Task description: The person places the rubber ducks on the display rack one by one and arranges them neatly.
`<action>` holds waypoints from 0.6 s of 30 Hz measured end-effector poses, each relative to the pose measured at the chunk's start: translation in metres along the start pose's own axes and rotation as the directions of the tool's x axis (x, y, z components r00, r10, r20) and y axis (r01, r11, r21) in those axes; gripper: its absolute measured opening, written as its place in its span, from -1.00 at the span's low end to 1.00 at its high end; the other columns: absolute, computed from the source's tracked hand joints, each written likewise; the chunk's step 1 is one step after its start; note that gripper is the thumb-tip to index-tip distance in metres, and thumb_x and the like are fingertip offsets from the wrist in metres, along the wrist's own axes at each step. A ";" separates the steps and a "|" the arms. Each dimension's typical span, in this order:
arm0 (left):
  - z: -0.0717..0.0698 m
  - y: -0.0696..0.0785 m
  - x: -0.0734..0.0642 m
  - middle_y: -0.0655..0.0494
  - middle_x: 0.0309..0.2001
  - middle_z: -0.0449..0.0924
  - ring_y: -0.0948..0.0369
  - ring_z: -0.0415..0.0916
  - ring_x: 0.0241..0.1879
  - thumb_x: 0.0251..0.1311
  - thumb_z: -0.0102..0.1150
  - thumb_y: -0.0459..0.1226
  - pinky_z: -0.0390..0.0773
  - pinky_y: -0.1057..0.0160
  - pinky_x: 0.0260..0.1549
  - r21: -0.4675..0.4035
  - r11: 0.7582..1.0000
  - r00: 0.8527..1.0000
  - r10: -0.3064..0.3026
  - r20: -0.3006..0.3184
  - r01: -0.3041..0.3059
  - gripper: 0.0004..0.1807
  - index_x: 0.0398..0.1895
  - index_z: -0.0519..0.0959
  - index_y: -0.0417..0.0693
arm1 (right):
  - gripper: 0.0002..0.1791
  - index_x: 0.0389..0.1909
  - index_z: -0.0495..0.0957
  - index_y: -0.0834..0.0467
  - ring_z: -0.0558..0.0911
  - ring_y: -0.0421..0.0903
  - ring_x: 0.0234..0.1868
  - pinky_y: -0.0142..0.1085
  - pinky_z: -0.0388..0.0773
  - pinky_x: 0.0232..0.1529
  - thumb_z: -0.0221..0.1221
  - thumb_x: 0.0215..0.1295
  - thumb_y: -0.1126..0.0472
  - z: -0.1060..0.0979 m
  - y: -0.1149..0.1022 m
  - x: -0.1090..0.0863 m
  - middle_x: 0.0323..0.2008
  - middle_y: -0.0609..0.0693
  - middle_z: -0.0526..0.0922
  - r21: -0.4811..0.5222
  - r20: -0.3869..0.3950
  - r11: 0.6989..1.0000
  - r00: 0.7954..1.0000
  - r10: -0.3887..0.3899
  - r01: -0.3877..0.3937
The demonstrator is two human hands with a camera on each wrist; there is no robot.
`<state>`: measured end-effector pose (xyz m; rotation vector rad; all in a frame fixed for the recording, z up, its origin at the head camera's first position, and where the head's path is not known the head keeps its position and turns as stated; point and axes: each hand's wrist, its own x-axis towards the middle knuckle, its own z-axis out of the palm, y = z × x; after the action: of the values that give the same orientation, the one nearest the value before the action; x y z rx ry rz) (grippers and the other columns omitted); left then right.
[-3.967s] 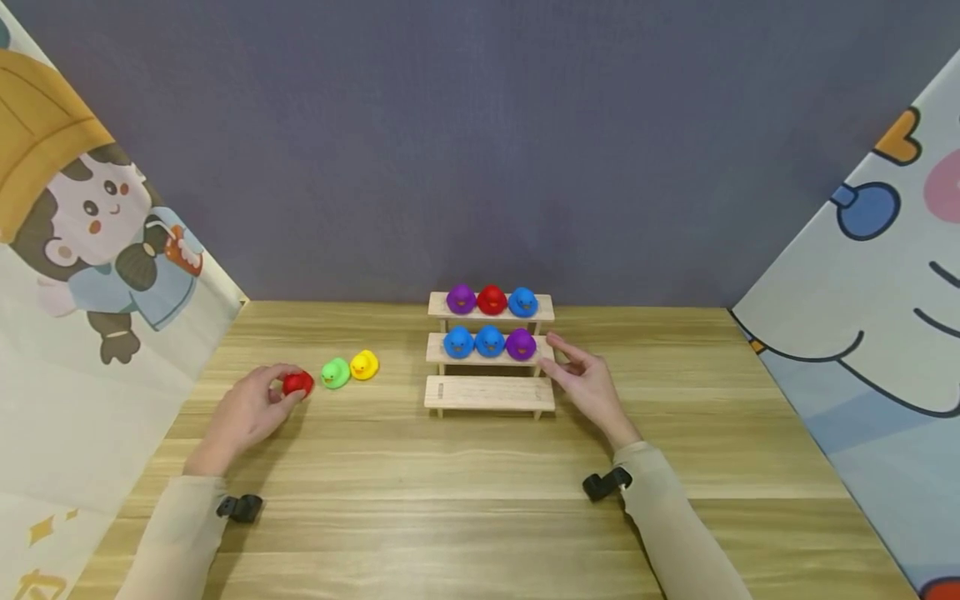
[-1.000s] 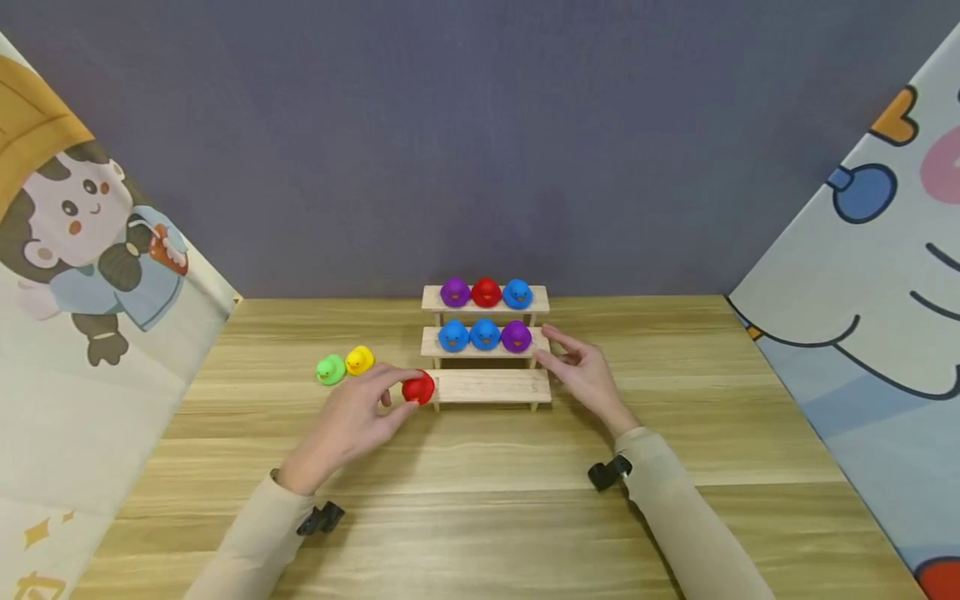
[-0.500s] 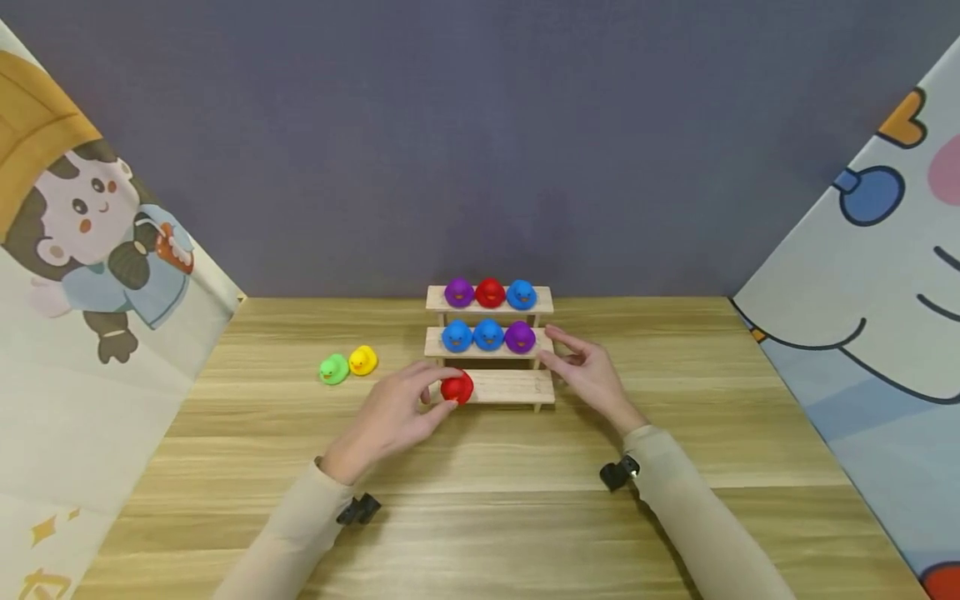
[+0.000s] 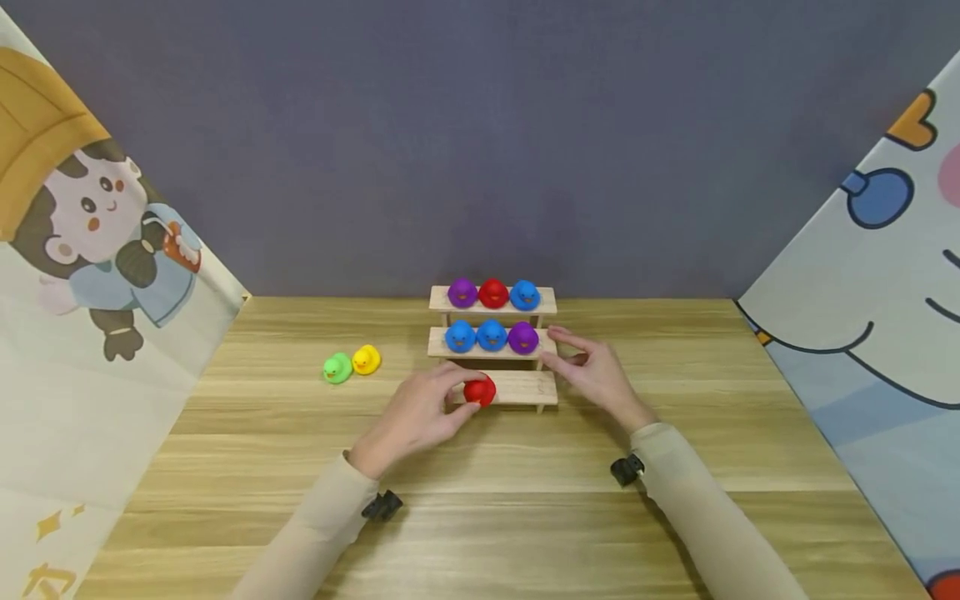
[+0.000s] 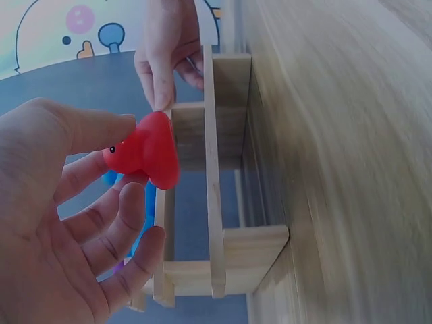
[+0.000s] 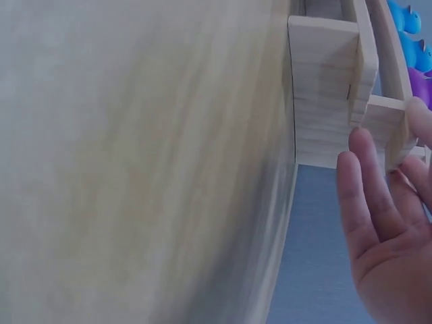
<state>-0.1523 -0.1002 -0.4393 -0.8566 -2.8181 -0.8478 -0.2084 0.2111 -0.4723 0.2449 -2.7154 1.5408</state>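
Observation:
My left hand (image 4: pixel 416 415) pinches a red rubber duck (image 4: pixel 480 390) between thumb and fingers, over the left-middle of the lowest step of a three-tier wooden display stand (image 4: pixel 528 387). In the left wrist view, a gap shows between the red duck (image 5: pixel 152 150) and the lowest board (image 5: pixel 212 175). My right hand (image 4: pixel 596 375) holds the right end of the middle step, with thumb and index finger on either side of the board end (image 6: pixel 403 138). On the middle step sit two blue ducks (image 4: pixel 461 336) and a purple duck (image 4: pixel 523 337).
The top step carries a purple duck (image 4: pixel 462 292), a red duck (image 4: pixel 493 293) and a blue duck (image 4: pixel 525 295). Left of the stand, a green duck (image 4: pixel 337 367) and a yellow duck (image 4: pixel 366 359) sit on the wooden table (image 4: pixel 480 517). A grey-blue panel (image 4: pixel 480 150) rises behind.
My left hand has carried the red duck from beside the green duck rightward to over the lowest step. My right hand has stayed at the middle step's right end.

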 end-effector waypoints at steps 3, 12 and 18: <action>0.003 0.003 0.003 0.27 -0.06 0.70 0.36 0.49 -0.38 0.37 0.40 -0.08 0.51 0.30 -0.31 -0.003 1.000 1.000 0.003 0.011 -0.003 -0.58 0.27 0.69 0.18 | -0.31 0.40 0.61 0.02 0.86 0.05 -0.21 -0.29 0.66 -0.50 0.41 0.35 -0.21 -0.001 0.000 -0.001 0.44 -0.03 0.59 -0.034 -0.007 0.999 0.999 -0.035 0.034; 0.013 0.010 0.012 0.26 0.00 0.70 0.40 0.54 -0.33 0.37 0.41 -0.05 0.54 0.30 -0.29 -0.040 0.999 1.000 0.002 0.001 -0.002 -0.58 0.27 0.69 0.20 | -0.35 0.39 0.62 0.04 0.85 0.04 -0.33 -0.32 0.55 -0.61 0.42 0.37 -0.16 0.001 0.003 -0.001 0.42 -0.02 0.61 -0.023 -0.015 0.998 0.998 -0.055 0.055; 0.019 0.011 0.016 0.29 -0.09 0.67 0.39 0.48 -0.38 0.36 0.42 -0.02 0.50 0.31 -0.32 -0.035 0.999 0.999 -0.014 -0.030 0.013 -0.56 0.27 0.69 0.20 | -0.35 0.40 0.61 0.01 0.86 0.03 -0.28 -0.27 0.64 -0.54 0.42 0.37 -0.15 0.001 0.004 0.000 0.44 -0.04 0.59 -0.007 -0.008 0.999 0.999 -0.050 0.050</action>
<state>-0.1583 -0.0740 -0.4463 -0.8230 -2.7939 -0.9061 -0.2088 0.2121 -0.4761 0.3025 -2.6862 1.5162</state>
